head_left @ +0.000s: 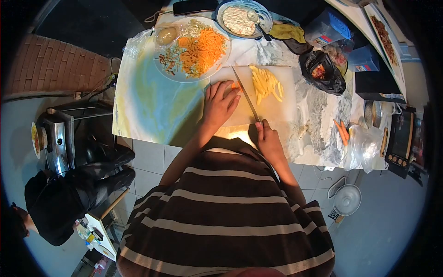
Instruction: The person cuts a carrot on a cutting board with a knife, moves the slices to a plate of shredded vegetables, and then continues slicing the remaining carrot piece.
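My right hand (270,142) grips the handle of a kitchen knife (246,93), whose long blade points away from me over a pale cutting board (282,108). My left hand (219,105) is closed, its fingertips on a small orange piece of carrot (236,85) just left of the blade. Part of that piece is hidden by the fingers. To the right of the knife lies a pile of pale yellow sticks (266,82), which look like cut potato. Beyond my left hand, a large plate (163,69) carries orange shreds (203,51) and other chopped vegetables.
At the back stands a bowl (265,14) of creamy mix with a spoon. A black plastic bag (325,81), whole carrots (342,132) and a clear bag (362,147) lie to the right. A person in black (64,198) sits at left. A fan (347,200) stands at lower right.
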{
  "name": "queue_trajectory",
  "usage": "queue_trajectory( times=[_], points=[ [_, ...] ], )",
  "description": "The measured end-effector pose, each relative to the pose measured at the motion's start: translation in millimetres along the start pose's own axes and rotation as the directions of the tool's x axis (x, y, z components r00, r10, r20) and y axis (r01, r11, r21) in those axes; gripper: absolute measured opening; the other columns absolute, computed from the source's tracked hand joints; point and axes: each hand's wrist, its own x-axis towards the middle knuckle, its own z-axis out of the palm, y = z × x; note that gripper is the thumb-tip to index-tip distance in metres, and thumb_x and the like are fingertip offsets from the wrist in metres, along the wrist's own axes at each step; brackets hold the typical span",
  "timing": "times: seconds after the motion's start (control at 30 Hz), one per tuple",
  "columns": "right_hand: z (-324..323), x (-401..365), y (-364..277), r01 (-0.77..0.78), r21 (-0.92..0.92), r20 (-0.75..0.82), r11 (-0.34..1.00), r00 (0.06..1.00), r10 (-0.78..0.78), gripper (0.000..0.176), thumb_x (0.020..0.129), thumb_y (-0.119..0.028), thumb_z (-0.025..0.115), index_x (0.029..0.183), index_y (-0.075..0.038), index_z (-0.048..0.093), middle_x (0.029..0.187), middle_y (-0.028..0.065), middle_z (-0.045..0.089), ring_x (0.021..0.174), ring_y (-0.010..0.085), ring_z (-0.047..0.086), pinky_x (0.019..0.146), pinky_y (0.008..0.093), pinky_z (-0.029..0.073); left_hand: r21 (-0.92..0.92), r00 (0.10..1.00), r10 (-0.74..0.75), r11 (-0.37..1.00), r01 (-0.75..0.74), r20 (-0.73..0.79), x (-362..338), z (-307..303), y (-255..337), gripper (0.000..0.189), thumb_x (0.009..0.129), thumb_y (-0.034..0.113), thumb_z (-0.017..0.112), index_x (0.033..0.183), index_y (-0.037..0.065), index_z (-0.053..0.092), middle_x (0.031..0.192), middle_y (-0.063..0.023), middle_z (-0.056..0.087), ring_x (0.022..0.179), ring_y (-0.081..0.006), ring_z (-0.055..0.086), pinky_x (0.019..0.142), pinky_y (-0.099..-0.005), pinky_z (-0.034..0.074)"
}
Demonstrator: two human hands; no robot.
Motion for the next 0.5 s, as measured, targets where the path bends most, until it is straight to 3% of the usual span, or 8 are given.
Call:
queue_trajectory(
  times=[0.5],
  points=[
    [2.6,0.8,2.8,-0.021,0.015,0.031,1.000,0.999,0.020,0.042,0.105,-0.035,0.039,0.110,0.004,0.053,0.083,0.0343,0.063,0.080,0.0538,0.060,0.068,0.0582,0.048,-0.004,1.000,0.008,1.000,-0.008,-0.013,0.4,0.6,-0.6,0.024,0.086,0.022,0.068,0.108,0.014,0.071,0.124,-0.0059,0.056,0.114,-0.0278,0.049,0.099,-0.0450,0.037]
  ],
)
